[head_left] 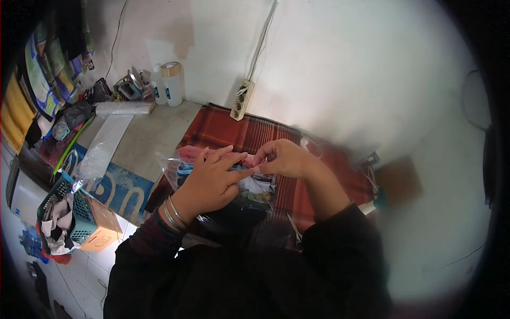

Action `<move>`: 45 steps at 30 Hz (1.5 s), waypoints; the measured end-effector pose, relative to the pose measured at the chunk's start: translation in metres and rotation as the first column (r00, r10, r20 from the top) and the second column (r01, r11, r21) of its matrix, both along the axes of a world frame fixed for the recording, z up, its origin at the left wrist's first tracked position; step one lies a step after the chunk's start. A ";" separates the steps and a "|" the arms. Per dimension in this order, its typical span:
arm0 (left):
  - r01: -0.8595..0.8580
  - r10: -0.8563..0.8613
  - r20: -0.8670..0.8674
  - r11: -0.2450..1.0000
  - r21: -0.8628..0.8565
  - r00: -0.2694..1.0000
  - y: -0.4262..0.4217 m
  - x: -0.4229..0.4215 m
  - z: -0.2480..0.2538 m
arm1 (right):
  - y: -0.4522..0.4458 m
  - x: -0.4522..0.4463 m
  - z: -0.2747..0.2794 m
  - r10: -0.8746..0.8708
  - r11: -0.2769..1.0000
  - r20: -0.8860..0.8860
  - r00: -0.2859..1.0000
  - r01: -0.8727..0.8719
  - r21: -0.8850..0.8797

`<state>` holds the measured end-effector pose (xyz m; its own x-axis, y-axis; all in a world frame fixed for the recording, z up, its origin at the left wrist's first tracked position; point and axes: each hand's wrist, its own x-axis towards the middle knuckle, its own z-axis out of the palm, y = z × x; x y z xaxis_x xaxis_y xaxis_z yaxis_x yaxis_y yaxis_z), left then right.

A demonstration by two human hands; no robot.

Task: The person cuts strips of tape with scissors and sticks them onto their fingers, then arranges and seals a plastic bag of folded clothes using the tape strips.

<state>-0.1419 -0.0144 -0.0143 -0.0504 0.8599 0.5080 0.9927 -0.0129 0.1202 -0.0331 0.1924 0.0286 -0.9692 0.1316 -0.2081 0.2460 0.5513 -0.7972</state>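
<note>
A clear plastic bag (169,166) with folded cloth inside lies in front of me. Pink cloth (192,153) shows along its far side, with dark cloth (239,210) nearer to me. My left hand (212,178), with two bangles at the wrist, rests on the bag with its fingers spread. My right hand (287,158) is at the bag's far right part, its thumb and index finger pinched together beside the left index fingertip. What the pinch holds is too small to make out.
A red plaid cloth (334,170) covers the table under the bag. Scissors (294,228) lie at the near right. A power strip (241,101) leans on the wall. Bottles (172,90), a tape roll (170,66) and plastic sleeves (109,141) are at left, above a green basket (82,218).
</note>
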 end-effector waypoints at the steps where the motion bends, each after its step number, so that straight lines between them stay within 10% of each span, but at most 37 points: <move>1: 0.007 -0.007 0.002 1.000 -0.006 1.000 0.000 0.000 -0.001 | 0.001 0.001 -0.004 -0.013 1.000 -0.036 0.999 0.012 -0.009; 24: 0.031 -0.025 0.128 0.998 -0.045 0.991 0.003 -0.009 -0.012 | -0.026 0.023 -0.016 -0.091 0.976 -0.377 0.922 0.158 0.150; 26: 0.031 -0.025 0.116 0.998 -0.046 0.993 0.002 -0.010 -0.012 | -0.023 0.026 -0.016 0.063 0.919 -0.641 0.765 0.205 0.336; 30: 0.037 -0.025 0.120 0.995 -0.093 0.993 0.001 -0.009 -0.007 | -0.033 0.048 0.015 -0.039 0.944 -0.609 0.793 0.229 0.237; 32: 0.046 -0.022 0.157 0.988 -0.146 0.987 -0.001 -0.008 -0.004 | -0.043 0.056 0.032 0.217 0.973 -0.347 0.912 -0.177 0.146; 35: 0.043 -0.020 0.151 0.987 -0.153 0.988 0.000 -0.010 -0.006 | -0.053 0.043 0.034 0.277 0.955 -0.080 0.957 -0.265 0.134; 45: 0.059 -0.021 0.218 0.984 -0.167 0.976 -0.003 -0.011 -0.005 | -0.024 0.008 -0.011 -0.138 0.973 -0.210 0.968 0.172 0.153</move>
<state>-0.1526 -0.0178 -0.0192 -0.1060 0.9367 0.3337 0.9424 -0.0124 0.3344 -0.0255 0.1685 0.0178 -0.9536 0.3002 0.0222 0.1872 0.6491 -0.7373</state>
